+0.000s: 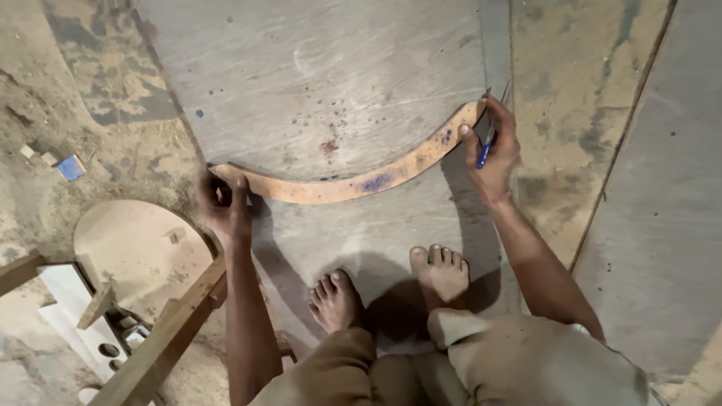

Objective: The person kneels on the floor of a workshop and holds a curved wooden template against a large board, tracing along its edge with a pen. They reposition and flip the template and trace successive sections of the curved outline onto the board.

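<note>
Marking step: left hand (224,207) pins curved wooden template (353,180) to plywood sheet (323,75), right hand (492,150) gripping blue pen (486,149) at far end; next needs template held steady w/ pen hugging edge.

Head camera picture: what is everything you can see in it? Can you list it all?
curved wooden strip: one, orange-brown, lying on the board, both ends pressed down
plywood board: one, grey, on the floor
pen: one, blue, in the right hand
round wooden piece: one, pale tan, lower left
wooden frame: one, brown, bottom left
small blue scrap: one, on the dusty floor, left
left hand: on the strip's left end
right hand: at the strip's right end
bare feet: two, on the board
</note>
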The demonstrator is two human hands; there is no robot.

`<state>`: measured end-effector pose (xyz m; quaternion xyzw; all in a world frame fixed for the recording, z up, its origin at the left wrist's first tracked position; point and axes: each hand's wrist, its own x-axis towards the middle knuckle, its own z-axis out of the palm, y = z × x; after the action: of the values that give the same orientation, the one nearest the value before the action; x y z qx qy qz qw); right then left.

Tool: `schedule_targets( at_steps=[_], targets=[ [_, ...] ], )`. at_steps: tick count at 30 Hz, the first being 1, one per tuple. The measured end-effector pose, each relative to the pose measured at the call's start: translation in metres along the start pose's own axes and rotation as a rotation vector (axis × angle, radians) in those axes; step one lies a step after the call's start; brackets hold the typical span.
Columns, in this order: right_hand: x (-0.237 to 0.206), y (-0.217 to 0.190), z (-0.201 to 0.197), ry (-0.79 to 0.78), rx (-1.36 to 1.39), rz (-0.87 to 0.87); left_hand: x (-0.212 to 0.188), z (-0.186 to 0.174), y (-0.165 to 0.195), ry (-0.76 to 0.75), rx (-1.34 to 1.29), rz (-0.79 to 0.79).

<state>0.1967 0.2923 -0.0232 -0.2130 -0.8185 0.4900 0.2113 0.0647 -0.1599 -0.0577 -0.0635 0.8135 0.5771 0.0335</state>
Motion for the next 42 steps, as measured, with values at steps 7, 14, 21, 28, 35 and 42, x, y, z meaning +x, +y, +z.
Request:
schedule_targets(
  at_steps=[7, 14, 21, 28, 35, 42],
  targets=[
    [-0.043, -0.01, -0.009, -0.01, -0.083, 0.039, -0.044, -0.014, 0.007, -0.054, 0.007, -0.019],
    [-0.042, -0.008, -0.003, -0.034, -0.051, -0.007, -0.046, -0.023, 0.008, -0.149, -0.062, 0.016],
    [-0.052, -0.01, 0.002, -0.017, -0.174, -0.01, -0.044, -0.035, -0.011, -0.139, 0.202, 0.074],
    [-0.062, -0.014, 0.017, -0.03, -0.107, -0.09, -0.047, -0.051, -0.033, -0.087, 0.26, 0.042],
    [-0.072, -0.014, 0.018, -0.061, -0.045, -0.094, -0.045, -0.054, -0.03, -0.088, 0.251, 0.088],
    [-0.069, -0.004, 0.015, -0.05, -0.031, -0.068, -0.049, -0.052, -0.027, -0.091, 0.108, 0.035]
  ],
)
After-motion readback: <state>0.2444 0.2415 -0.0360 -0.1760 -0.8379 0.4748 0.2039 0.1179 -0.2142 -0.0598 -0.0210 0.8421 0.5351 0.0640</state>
